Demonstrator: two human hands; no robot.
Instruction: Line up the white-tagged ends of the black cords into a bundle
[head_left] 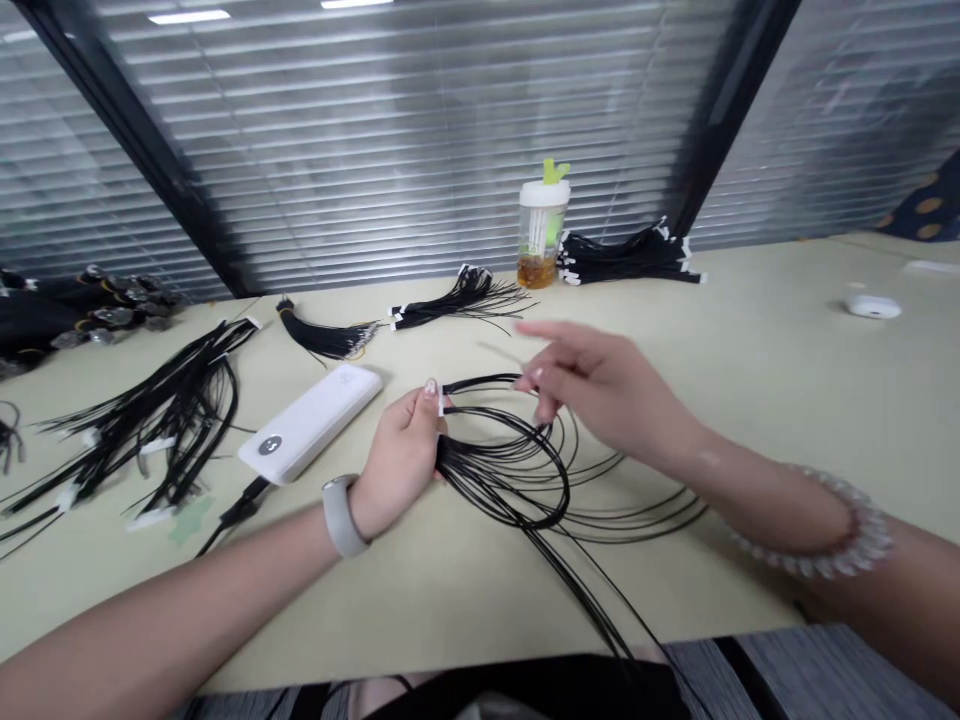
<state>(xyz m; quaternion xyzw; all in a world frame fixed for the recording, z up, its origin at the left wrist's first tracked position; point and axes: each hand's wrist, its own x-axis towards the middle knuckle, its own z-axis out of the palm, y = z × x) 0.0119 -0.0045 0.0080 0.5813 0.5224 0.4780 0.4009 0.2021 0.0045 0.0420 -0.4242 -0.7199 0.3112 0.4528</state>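
Observation:
My left hand (405,450) is closed around a bundle of thin black cables (495,480), near a white connector (442,400) by the thumb. The cables curve to the right in loose loops, and several strands hang over the table's front edge. Above the right side of these loops is my right hand (577,375), its index finger stretched out and the other fingers partly bent. The fingertips overlap some strands; whether they touch them I cannot tell. A faint blurred streak shows just left of these fingers.
Left of my hands lies a white power bank (311,420) with a black cable plugged in. More black cable bundles (187,400) lie at the left and along the back. A drink bottle (541,235) stands by the blinds; a small white case (872,306) sits far right.

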